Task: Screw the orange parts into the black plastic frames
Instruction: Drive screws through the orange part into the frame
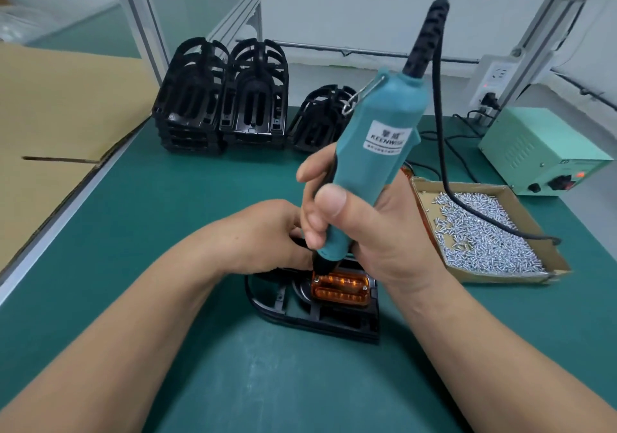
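Right hand [377, 232] grips the teal screwdriver [377, 139], tip on the far-left corner of the orange part [344, 289] seated in 1 black frame [300, 312] on the counter [200, 199]; left hand [267, 235] holds that frame's far edge

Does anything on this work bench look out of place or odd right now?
One thing: the black cable of the screwdriver lies across the cardboard box, resting on the loose screws, where it might drag some out. The orange part sits straight in the black frame.

Head camera looks forward and down, close over the green bench [187, 219]
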`<state>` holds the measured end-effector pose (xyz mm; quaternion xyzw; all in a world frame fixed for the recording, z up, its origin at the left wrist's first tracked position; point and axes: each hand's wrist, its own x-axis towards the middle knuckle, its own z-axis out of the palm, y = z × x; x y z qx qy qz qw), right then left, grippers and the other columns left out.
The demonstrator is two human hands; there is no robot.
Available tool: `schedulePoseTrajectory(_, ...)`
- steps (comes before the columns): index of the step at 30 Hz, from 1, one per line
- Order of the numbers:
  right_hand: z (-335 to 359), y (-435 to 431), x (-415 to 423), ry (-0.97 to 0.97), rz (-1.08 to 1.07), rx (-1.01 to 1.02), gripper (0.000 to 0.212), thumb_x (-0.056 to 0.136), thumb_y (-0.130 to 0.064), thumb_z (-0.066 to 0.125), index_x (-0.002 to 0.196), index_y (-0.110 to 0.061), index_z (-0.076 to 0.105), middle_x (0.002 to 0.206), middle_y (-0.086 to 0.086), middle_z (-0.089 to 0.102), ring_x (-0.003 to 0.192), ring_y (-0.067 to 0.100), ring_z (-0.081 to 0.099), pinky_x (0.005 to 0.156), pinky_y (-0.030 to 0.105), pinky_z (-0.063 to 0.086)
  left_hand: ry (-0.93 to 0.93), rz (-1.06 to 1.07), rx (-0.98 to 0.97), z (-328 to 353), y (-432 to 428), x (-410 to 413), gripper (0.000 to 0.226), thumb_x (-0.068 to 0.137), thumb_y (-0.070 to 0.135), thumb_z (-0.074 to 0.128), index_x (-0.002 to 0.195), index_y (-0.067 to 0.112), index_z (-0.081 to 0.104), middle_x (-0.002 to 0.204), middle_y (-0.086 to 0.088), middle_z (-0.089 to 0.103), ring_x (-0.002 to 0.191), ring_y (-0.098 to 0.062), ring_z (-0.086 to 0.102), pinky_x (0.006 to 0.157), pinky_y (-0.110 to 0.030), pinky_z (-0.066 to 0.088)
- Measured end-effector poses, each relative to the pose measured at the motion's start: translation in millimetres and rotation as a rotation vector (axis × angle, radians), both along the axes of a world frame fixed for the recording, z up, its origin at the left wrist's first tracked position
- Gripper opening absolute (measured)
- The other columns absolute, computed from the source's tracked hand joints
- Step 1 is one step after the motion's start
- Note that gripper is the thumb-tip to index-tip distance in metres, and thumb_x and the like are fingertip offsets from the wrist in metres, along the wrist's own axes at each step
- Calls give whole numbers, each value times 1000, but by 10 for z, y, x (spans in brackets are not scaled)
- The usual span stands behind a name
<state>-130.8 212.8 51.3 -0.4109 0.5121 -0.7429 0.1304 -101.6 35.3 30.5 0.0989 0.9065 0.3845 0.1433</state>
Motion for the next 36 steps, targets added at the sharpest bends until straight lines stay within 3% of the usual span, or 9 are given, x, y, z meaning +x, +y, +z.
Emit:
schedulePoseTrajectory(6, 39, 22, -1, 45, -6, 25, 36, 98, -24, 74, 90, 8, 61, 66, 8, 63, 66, 21, 66, 79, 32, 52, 41, -13, -86, 9, 10, -22, 22, 89, 21, 69, 110, 14, 67, 107, -4, 73, 106, -25, 69, 91, -49, 58)
schedulePoseTrajectory(10, 74, -25, 55, 33, -73, 29, 7, 97, -21, 73, 103, -18, 71, 68, 5, 65, 60, 24, 64, 68, 35, 53, 69, 19, -48, 4, 23, 5, 24, 87, 24, 69, 107, 11, 66, 106, -7, 72, 106, -28, 69, 90, -49, 58)
schedulePoseTrajectory(13, 172, -3, 32, 43, -37, -33, 21, 98, -33, 77, 109, -18, 70, 71, 4, 66, 58, 28, 64, 64, 38, 51, 72, 9, -27, 6, 31, 9, 8, 89, 25, 73, 96, 28, 70, 94, 6, 74, 94, -9, 70, 81, -35, 58)
schedulePoseTrajectory(15, 237, 68, -29, 0, -35, -112, 32, 96, -39, 79, 112, -14, 68, 72, 5, 64, 58, 28, 63, 63, 37, 51, 79, 7, -55, 6, 8, 0, 17, 89, 28, 78, 88, 43, 71, 89, 18, 72, 88, 5, 67, 78, -20, 52)
schedulePoseTrajectory(19, 243, 299, -204, -167, -175, -253, 33, 90, -40, 82, 103, -14, 68, 68, 3, 55, 54, 20, 56, 57, 29, 49, 61, 129, -118, 39, -241, -49, 16, 87, 34, 79, 99, 44, 78, 97, 36, 67, 94, 16, 62, 78, -10, 47)
schedulePoseTrajectory(23, 150, 581, -412, -309, -355, -319, 14, 100, -29, 64, 97, -15, 65, 67, 1, 49, 54, 14, 50, 55, 26, 46, 82, 314, -200, 87, -727, -126, 20, 87, 29, 79, 99, 45, 79, 92, 28, 76, 88, 7, 70, 84, -24, 55)
schedulePoseTrajectory(25, 112, 693, -498, -362, -404, -356, 17, 103, -29, 56, 97, -16, 64, 68, -1, 48, 55, 12, 49, 55, 26, 45, 107, 413, -286, 76, -993, -160, 26, 89, 24, 78, 108, 42, 79, 96, 24, 77, 92, 5, 69, 85, -27, 53)
schedulePoseTrajectory(31, 49, 924, -705, -465, -519, -448, 17, 103, -33, 61, 94, -20, 66, 71, -4, 48, 60, 9, 48, 58, 23, 47, 170, 675, -494, -24, -1569, -175, 36, 93, 15, 75, 123, 34, 77, 116, 3, 77, 107, -21, 69, 96, -42, 55)
schedulePoseTrajectory(36, 18, 991, -780, -501, -564, -473, 15, 102, -32, 64, 94, -20, 65, 73, -4, 47, 61, 9, 48, 58, 23, 47, 202, 776, -590, 63, -1529, -151, 40, 91, 31, 74, 130, 38, 72, 130, -1, 72, 120, -30, 64, 94, -47, 57)
